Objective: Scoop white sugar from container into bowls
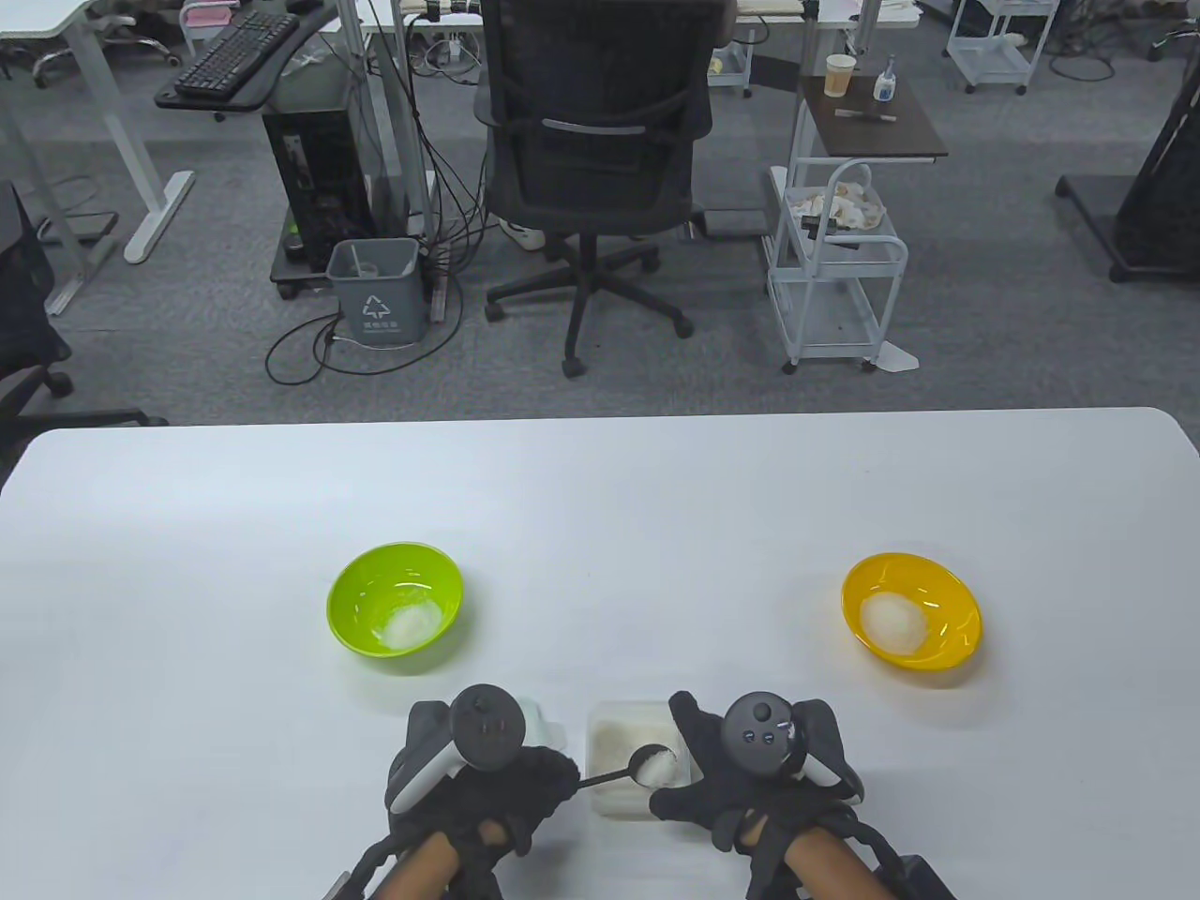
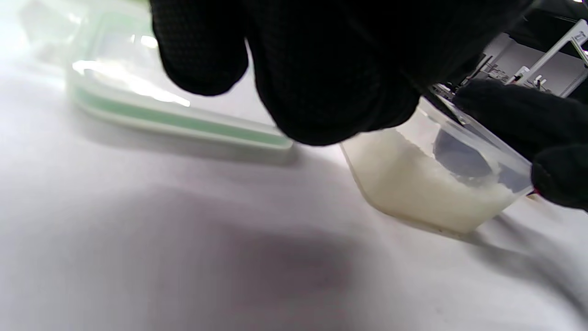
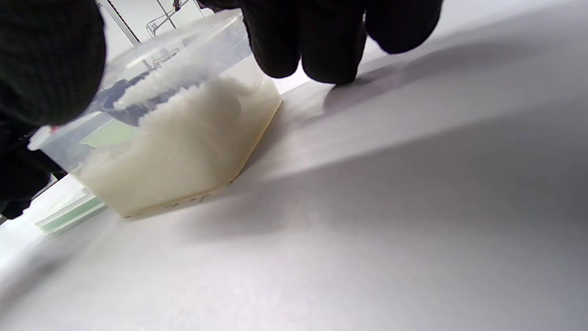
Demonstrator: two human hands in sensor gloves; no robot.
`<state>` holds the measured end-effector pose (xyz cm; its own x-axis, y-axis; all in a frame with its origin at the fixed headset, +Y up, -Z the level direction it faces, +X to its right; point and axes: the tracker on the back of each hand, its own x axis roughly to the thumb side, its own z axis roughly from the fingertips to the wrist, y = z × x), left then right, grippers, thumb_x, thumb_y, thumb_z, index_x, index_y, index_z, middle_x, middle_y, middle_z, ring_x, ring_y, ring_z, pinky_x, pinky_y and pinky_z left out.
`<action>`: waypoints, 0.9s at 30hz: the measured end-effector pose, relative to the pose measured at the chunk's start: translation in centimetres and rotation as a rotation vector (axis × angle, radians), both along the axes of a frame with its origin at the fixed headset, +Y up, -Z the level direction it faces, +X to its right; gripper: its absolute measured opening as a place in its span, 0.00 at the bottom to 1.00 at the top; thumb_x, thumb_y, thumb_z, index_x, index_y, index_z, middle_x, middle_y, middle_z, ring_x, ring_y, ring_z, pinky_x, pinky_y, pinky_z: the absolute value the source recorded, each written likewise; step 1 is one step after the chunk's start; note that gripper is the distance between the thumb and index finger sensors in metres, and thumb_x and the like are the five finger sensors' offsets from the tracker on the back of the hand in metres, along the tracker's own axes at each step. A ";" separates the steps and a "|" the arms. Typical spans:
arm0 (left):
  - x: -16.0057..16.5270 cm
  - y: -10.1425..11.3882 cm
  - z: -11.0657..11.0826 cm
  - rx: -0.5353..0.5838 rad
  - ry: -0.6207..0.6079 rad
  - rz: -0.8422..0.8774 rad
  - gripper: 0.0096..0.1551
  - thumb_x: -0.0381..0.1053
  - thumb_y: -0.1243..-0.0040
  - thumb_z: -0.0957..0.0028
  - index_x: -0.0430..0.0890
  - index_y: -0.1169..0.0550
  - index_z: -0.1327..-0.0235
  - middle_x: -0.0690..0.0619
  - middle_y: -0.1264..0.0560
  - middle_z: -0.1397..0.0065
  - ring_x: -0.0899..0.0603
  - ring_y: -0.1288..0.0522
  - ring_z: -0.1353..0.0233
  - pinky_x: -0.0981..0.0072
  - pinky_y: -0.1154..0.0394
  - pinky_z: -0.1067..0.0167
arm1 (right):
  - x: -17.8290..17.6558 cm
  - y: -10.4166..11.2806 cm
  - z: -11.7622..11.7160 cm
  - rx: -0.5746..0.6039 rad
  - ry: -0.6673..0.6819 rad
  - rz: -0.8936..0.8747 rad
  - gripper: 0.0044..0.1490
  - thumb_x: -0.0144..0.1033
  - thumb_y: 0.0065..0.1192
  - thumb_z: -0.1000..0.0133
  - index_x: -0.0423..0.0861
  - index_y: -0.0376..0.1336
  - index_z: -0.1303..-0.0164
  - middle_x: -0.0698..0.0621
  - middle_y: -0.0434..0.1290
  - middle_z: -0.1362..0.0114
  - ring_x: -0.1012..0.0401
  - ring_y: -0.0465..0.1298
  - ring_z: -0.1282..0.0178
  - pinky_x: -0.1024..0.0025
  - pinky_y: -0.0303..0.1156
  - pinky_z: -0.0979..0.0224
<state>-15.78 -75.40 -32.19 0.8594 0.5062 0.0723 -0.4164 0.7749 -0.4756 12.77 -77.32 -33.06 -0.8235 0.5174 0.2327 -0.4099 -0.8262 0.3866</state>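
Note:
A clear square container [image 1: 630, 761] of white sugar stands at the table's near edge between my hands; it also shows in the left wrist view [image 2: 427, 184] and the right wrist view [image 3: 183, 138]. My left hand [image 1: 506, 783] holds a metal spoon [image 1: 647, 764] by its handle; the spoon bowl is heaped with sugar over the container. My right hand [image 1: 741, 778] grips the container's right side. A green bowl [image 1: 395, 609] at left and an orange bowl [image 1: 911, 609] at right each hold a mound of sugar.
The container's lid [image 2: 174, 115], clear with a green seal, lies flat on the table just left of the container, behind my left hand. The white table [image 1: 600, 497] ends at a far edge with an office chair [image 1: 595, 178] beyond.

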 end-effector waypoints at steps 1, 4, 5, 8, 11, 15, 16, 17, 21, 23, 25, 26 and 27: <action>-0.2 -0.3 -0.1 -0.030 0.011 0.027 0.24 0.61 0.38 0.53 0.62 0.15 0.44 0.64 0.14 0.48 0.59 0.13 0.61 0.57 0.19 0.43 | 0.0 0.0 0.0 0.000 0.000 0.000 0.64 0.68 0.68 0.52 0.55 0.38 0.17 0.42 0.54 0.14 0.44 0.62 0.18 0.43 0.57 0.20; -0.6 -1.0 -0.4 -0.113 0.036 0.094 0.24 0.61 0.39 0.52 0.61 0.16 0.43 0.63 0.14 0.48 0.59 0.13 0.60 0.57 0.20 0.42 | 0.0 0.0 0.0 -0.001 0.000 -0.001 0.64 0.68 0.68 0.52 0.55 0.38 0.17 0.42 0.54 0.14 0.44 0.62 0.18 0.43 0.57 0.20; -0.7 -1.3 -0.5 -0.143 0.047 0.118 0.24 0.61 0.39 0.52 0.61 0.16 0.43 0.63 0.14 0.48 0.59 0.13 0.60 0.57 0.20 0.42 | 0.0 0.0 0.0 -0.001 0.000 -0.001 0.64 0.68 0.68 0.52 0.55 0.38 0.17 0.42 0.54 0.14 0.44 0.62 0.18 0.43 0.57 0.20; -1.0 -1.7 -0.6 -0.186 0.061 0.154 0.24 0.61 0.39 0.52 0.61 0.16 0.43 0.63 0.15 0.48 0.59 0.13 0.60 0.57 0.20 0.42 | 0.0 0.0 0.0 -0.001 0.000 0.000 0.64 0.68 0.68 0.52 0.55 0.38 0.17 0.42 0.54 0.14 0.44 0.62 0.18 0.43 0.57 0.20; -1.1 -1.9 -0.7 -0.212 0.064 0.175 0.24 0.61 0.40 0.52 0.61 0.16 0.43 0.63 0.15 0.47 0.59 0.13 0.60 0.57 0.20 0.42 | 0.0 0.0 0.0 -0.002 0.000 -0.002 0.64 0.68 0.68 0.52 0.55 0.38 0.17 0.42 0.54 0.14 0.44 0.62 0.18 0.43 0.57 0.20; -1.2 -2.1 -0.8 -0.243 0.070 0.206 0.24 0.61 0.40 0.52 0.61 0.16 0.43 0.63 0.15 0.47 0.59 0.13 0.59 0.57 0.20 0.41 | 0.0 0.0 0.0 -0.002 -0.001 -0.001 0.64 0.68 0.68 0.52 0.55 0.38 0.17 0.42 0.54 0.14 0.44 0.62 0.18 0.43 0.57 0.20; -1.3 -2.2 -0.8 -0.249 0.070 0.215 0.24 0.61 0.40 0.52 0.61 0.16 0.43 0.63 0.15 0.47 0.59 0.13 0.59 0.57 0.20 0.41 | 0.0 0.0 0.0 -0.002 -0.001 -0.002 0.64 0.68 0.68 0.52 0.55 0.38 0.17 0.42 0.54 0.14 0.44 0.62 0.18 0.43 0.57 0.20; -1.4 -2.2 -0.8 -0.255 0.071 0.223 0.24 0.61 0.40 0.52 0.61 0.16 0.43 0.63 0.15 0.47 0.59 0.13 0.59 0.57 0.20 0.41 | 0.0 0.0 0.0 -0.002 -0.001 -0.002 0.64 0.68 0.68 0.52 0.55 0.38 0.17 0.42 0.54 0.14 0.44 0.62 0.18 0.43 0.57 0.20; -1.8 -2.2 -1.0 -0.278 0.085 0.277 0.24 0.61 0.40 0.52 0.61 0.16 0.43 0.63 0.15 0.47 0.58 0.13 0.59 0.57 0.21 0.41 | 0.0 0.0 0.0 -0.002 -0.001 -0.002 0.64 0.68 0.68 0.52 0.55 0.38 0.17 0.42 0.54 0.14 0.44 0.62 0.18 0.43 0.57 0.20; -2.1 -2.1 -1.1 -0.284 0.089 0.309 0.24 0.61 0.40 0.51 0.61 0.16 0.43 0.63 0.15 0.47 0.59 0.13 0.59 0.57 0.21 0.41 | 0.0 0.0 0.0 -0.002 -0.001 -0.002 0.64 0.68 0.68 0.52 0.55 0.38 0.17 0.42 0.54 0.14 0.44 0.62 0.18 0.43 0.57 0.20; -2.3 -1.9 -1.2 -0.286 0.104 0.342 0.24 0.61 0.40 0.51 0.61 0.17 0.43 0.63 0.15 0.47 0.58 0.13 0.59 0.57 0.21 0.41 | 0.0 0.0 0.0 -0.002 -0.001 -0.002 0.64 0.68 0.68 0.52 0.55 0.38 0.17 0.42 0.54 0.14 0.44 0.62 0.18 0.43 0.57 0.20; -2.6 -1.8 -1.2 -0.286 0.110 0.365 0.24 0.61 0.40 0.51 0.61 0.17 0.43 0.63 0.15 0.47 0.58 0.13 0.59 0.57 0.21 0.41 | 0.0 0.0 0.0 -0.002 -0.002 -0.002 0.64 0.68 0.68 0.52 0.55 0.38 0.17 0.42 0.54 0.14 0.44 0.62 0.18 0.43 0.57 0.20; -2.7 -1.7 -1.3 -0.285 0.115 0.378 0.24 0.61 0.40 0.51 0.61 0.17 0.43 0.63 0.15 0.47 0.59 0.13 0.59 0.57 0.21 0.41 | 0.0 0.0 0.0 -0.002 -0.002 -0.002 0.64 0.68 0.68 0.52 0.55 0.38 0.17 0.42 0.54 0.14 0.44 0.62 0.18 0.43 0.57 0.20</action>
